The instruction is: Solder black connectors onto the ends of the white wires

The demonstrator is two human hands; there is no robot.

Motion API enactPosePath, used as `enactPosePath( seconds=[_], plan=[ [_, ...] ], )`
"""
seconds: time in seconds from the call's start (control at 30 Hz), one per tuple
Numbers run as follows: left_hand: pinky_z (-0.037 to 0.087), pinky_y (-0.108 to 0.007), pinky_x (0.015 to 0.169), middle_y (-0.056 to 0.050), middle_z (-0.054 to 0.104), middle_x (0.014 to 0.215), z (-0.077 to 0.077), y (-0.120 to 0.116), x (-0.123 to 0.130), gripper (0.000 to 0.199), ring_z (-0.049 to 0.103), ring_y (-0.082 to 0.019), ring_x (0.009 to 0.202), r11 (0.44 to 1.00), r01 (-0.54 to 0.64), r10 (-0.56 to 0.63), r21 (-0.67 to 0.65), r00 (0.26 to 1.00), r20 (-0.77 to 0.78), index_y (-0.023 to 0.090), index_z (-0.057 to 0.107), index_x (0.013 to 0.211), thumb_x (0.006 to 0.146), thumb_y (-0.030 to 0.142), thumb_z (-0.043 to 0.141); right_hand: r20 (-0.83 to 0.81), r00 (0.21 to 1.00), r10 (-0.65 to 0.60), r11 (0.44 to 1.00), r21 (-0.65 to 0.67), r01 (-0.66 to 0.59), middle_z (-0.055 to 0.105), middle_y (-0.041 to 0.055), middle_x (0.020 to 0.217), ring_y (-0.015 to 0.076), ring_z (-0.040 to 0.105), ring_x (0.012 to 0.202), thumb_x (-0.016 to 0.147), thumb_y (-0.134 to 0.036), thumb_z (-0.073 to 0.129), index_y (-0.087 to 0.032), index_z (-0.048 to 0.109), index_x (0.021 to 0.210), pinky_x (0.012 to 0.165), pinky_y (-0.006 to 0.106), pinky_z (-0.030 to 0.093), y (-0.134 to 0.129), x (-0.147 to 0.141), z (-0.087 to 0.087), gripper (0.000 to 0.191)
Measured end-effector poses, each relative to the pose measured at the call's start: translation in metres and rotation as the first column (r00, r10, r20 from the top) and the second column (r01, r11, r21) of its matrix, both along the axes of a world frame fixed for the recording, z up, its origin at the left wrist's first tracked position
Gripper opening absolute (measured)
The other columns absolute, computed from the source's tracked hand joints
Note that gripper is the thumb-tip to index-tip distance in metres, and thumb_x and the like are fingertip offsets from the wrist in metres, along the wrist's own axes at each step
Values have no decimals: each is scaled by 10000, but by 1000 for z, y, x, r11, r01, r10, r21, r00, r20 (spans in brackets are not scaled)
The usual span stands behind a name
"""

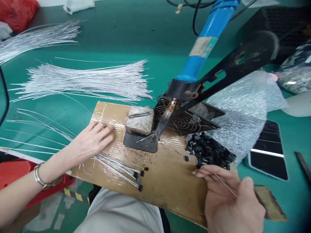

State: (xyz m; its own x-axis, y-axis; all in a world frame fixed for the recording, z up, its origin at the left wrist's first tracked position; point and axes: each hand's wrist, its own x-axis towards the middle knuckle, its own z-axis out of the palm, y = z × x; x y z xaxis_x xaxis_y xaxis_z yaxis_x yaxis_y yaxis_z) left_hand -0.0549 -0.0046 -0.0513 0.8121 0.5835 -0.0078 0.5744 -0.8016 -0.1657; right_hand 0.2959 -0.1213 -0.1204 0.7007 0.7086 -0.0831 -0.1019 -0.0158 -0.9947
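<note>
My left hand (98, 139) is closed over the left part of the cardboard, fingers curled, and a thin wire (117, 147) juts out from its fingertips. Under that wrist lie several white wires with small black connectors (135, 175) on their ends. My right hand (233, 194) is turned partly palm up at the cardboard's right side. A thin metal rod (225, 184) crosses its fingers, held under the thumb. Its fingertips touch the near edge of a heap of black connectors (209, 150). One loose connector (187, 158) lies left of the heap.
A blue-handled soldering iron (201, 42) hangs tip-down on a black stand over a fan (179, 121). Beside its tip, a worn block (140, 124) sits on a dark plate. White wire bundles (89, 81) lie behind. Bubble wrap (245, 106) and a phone (268, 152) are right.
</note>
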Motion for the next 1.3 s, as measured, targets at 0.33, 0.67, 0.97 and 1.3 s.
enactPosePath(
  seconds=[0.33, 0.67, 0.97, 1.3],
  plan=[
    [538, -339, 686, -112, 713, 930, 1, 65, -14, 181, 667, -233, 792, 995, -97, 84, 15, 915, 395, 129, 573, 1131, 1073, 77, 410, 14, 1000, -16, 1000, 2, 16, 783, 58, 716, 190, 686, 571, 851, -689, 771, -163, 781, 727, 616, 343, 584, 8, -7, 1, 540],
    [552, -408, 828, -124, 649, 1025, -36, 154, 25, 136, 644, -275, 907, 973, -142, 208, -182, 881, 426, 173, 659, 924, 1012, 178, 555, 30, 1000, -6, 1000, -9, 7, 776, 47, 681, 159, 678, 551, 791, -658, 854, -157, 791, 694, 576, 284, 568, 12, -10, 4, 515],
    [517, -419, 893, -91, 699, 964, -6, 148, 12, 99, 654, -246, 934, 956, -148, 286, -254, 674, 681, 199, 610, 903, 993, 241, 612, 28, 1000, 7, 1000, -29, -7, 773, 39, 696, 155, 673, 581, 818, -628, 839, -165, 785, 700, 599, 284, 557, 8, -9, 2, 481],
    [453, -224, 509, 5, 677, 742, 23, 76, 9, 124, 559, -107, 558, 844, 9, 466, -537, 483, 741, 209, 602, 927, 1017, 276, 655, 69, 998, -11, 999, -46, 15, 764, 48, 686, 172, 674, 586, 834, -650, 819, -159, 779, 721, 597, 296, 553, 1, -15, 4, 505]
  ],
)
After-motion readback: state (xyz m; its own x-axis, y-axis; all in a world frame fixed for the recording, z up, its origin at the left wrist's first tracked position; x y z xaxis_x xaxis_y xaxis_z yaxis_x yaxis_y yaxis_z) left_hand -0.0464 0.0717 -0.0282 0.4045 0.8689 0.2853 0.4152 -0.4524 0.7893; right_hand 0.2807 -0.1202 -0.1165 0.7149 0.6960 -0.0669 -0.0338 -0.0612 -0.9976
